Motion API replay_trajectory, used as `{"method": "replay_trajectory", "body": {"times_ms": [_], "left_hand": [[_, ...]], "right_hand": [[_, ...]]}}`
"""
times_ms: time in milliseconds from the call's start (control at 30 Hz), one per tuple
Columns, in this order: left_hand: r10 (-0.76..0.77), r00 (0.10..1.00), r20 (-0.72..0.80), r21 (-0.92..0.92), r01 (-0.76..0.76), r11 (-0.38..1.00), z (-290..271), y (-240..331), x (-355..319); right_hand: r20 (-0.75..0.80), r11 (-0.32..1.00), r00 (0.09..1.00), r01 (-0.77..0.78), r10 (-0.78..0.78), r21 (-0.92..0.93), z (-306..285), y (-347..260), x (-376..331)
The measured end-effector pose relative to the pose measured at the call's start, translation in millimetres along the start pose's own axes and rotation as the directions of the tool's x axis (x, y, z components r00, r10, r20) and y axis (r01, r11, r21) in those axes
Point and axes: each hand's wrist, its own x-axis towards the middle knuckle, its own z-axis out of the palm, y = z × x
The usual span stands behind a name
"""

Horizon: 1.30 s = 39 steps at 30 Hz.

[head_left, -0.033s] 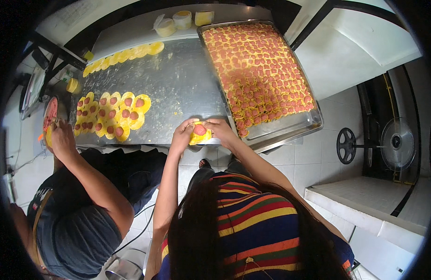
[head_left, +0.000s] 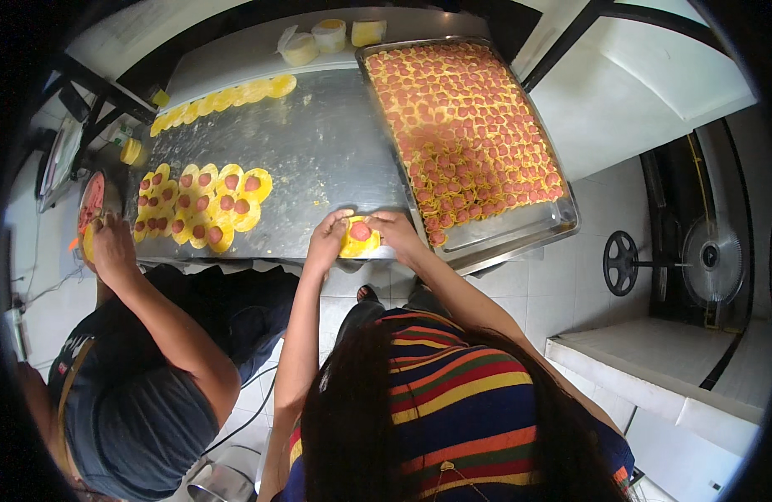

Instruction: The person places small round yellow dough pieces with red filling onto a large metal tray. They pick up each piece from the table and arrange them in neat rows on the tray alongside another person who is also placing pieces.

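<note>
Between both hands, at the table's near edge, is a yellow dough wrapper (head_left: 351, 248) with a pinkish ball of meat filling (head_left: 360, 231) on it. My left hand (head_left: 325, 238) grips its left side. Pinched at the upper right side of the same wrapper are the fingers of my right hand (head_left: 394, 231). To the left on the table lie overlapping round wrappers (head_left: 245, 219), many topped with a lump of filling. A large metal tray (head_left: 478, 243) at the right holds rows of filled dumplings (head_left: 465, 125), its near end bare.
A co-worker's hand (head_left: 114, 247) works at a bowl of pink filling (head_left: 91, 201) on the left. A row of plain wrappers (head_left: 223, 99) lies along the table's far left. Plastic tubs (head_left: 329, 35) stand at the back. A fan (head_left: 712, 258) is at the right.
</note>
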Motion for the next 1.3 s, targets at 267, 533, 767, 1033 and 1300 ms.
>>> {"method": "replay_trajectory", "body": {"times_ms": [267,533,767,1033,1300], "left_hand": [[0.155,0.977,-0.148,0.435,-0.077,0.897,7,-18,-25],[0.105,0.949,-0.297,0.313,-0.007,0.950,16,-18,-31],[-0.077,0.962,-0.264,-0.314,-0.010,0.950,20,-43,-23],[0.060,0.981,-0.182,-0.038,-0.068,0.997,14,-44,-15],[0.253,0.949,-0.189,0.343,-0.178,0.922,6,-16,-11]], "right_hand": [[-0.132,0.793,0.906,0.273,-0.402,-0.544,-2,25,12],[-0.001,0.727,0.894,0.364,-0.448,-0.583,-7,14,0],[0.105,0.726,0.904,0.399,-0.415,-0.560,-12,8,-11],[0.249,0.592,0.804,0.573,-0.541,-0.566,-11,9,-7],[0.249,0.549,0.807,0.557,-0.536,-0.623,-4,8,-19]]}}
